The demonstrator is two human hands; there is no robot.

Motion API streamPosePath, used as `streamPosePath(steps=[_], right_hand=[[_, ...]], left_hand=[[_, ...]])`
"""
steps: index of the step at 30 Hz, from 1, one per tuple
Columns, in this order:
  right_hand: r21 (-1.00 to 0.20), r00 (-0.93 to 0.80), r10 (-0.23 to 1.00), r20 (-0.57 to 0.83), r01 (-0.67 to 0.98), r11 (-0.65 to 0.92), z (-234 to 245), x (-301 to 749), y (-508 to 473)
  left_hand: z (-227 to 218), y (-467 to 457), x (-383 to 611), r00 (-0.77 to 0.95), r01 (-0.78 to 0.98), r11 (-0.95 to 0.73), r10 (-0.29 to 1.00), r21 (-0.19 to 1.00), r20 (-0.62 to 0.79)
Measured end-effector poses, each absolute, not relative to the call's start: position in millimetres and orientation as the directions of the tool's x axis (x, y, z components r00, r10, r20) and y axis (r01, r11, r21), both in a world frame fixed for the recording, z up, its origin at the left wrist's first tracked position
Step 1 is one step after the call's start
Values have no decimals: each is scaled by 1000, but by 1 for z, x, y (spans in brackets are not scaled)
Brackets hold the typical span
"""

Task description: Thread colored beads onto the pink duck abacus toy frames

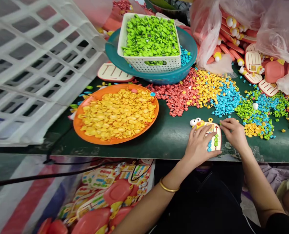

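**Two bare hands at work on a cream toy panel with coloured beads, at the edge of a dark green table**

A flat cream plastic panel with a red rim (213, 144) lies near the front edge of a dark green tabletop (173, 139), right of centre. At its upper left corner sits a yellow duck-like head with bulging white eyes (200, 123). Small green beads (216, 140) line one red slot; small blue beads (209, 145) line another.

The person's left hand (199, 143) lies over the panel's left part, fingers spread across its face and thumb along the lower edge. A gold-coloured bangle (169, 189) circles that wrist. The right hand (233, 131) is just beside the panel's right edge, thumb and forefinger pinched together on what looks like a small green piece (220, 123).

Left of the hands, an orange plastic plate (76, 123) is heaped with flat yellow pieces (120, 110). Behind it, a white perforated basket of bright green pieces (167, 62) rests in a teal basin (164, 77). Loose red beads (180, 94), yellow beads (206, 86) and blue beads (226, 99) spread in heaps behind the hands. A white lattice crate (43, 130) tilts at far left. Below the table, more panels and red parts (98, 195) lie piled against striped sheeting (34, 198).
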State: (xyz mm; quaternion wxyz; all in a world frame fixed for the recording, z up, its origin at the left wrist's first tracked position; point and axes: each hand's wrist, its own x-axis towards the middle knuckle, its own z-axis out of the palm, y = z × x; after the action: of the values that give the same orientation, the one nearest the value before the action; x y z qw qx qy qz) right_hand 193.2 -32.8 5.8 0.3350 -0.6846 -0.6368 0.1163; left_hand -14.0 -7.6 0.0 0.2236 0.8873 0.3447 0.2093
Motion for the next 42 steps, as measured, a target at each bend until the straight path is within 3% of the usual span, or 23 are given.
streamPosePath(steps=[7, 10, 15, 18, 20, 22, 25, 27, 34, 42], right_hand=[[-529, 7, 975, 224, 841, 115, 5, 164, -41], [-550, -18, 973, 228, 823, 144, 7, 177, -51], [-359, 317, 861, 398, 917, -172, -3, 233, -50], [-300, 330, 872, 362, 927, -226, -1, 249, -45], [-363, 297, 889, 349, 917, -164, 10, 240, -49], [-505, 210, 925, 317, 863, -23, 26, 218, -61], [-718, 44, 968, 249, 679, 154, 47, 177, -86], [-775, 44, 968, 246, 609, 169, 53, 156, -100], [-775, 119, 937, 329, 601, 196, 42, 143, -108], [-768, -7, 956, 295, 594, 241, 53, 151, -99]], left_hand=[[2, -8, -13, 661, 515, -638, 721, 572, 209], [1, -8, -13, 666, 521, -654, 714, 548, 218], [-3, -6, -14, 704, 498, -709, 667, 500, 245], [1, -6, -15, 681, 474, -695, 678, 540, 276], [9, -9, -17, 643, 443, -659, 706, 608, 297], [19, -14, -18, 598, 372, -580, 747, 724, 291], [34, -27, -19, 600, 216, -379, 778, 900, 183], [41, -36, -18, 615, 172, -235, 785, 957, 82], [42, -44, -15, 562, 116, 44, 821, 992, -103], [45, -40, -13, 537, 158, -4, 839, 987, -83]])
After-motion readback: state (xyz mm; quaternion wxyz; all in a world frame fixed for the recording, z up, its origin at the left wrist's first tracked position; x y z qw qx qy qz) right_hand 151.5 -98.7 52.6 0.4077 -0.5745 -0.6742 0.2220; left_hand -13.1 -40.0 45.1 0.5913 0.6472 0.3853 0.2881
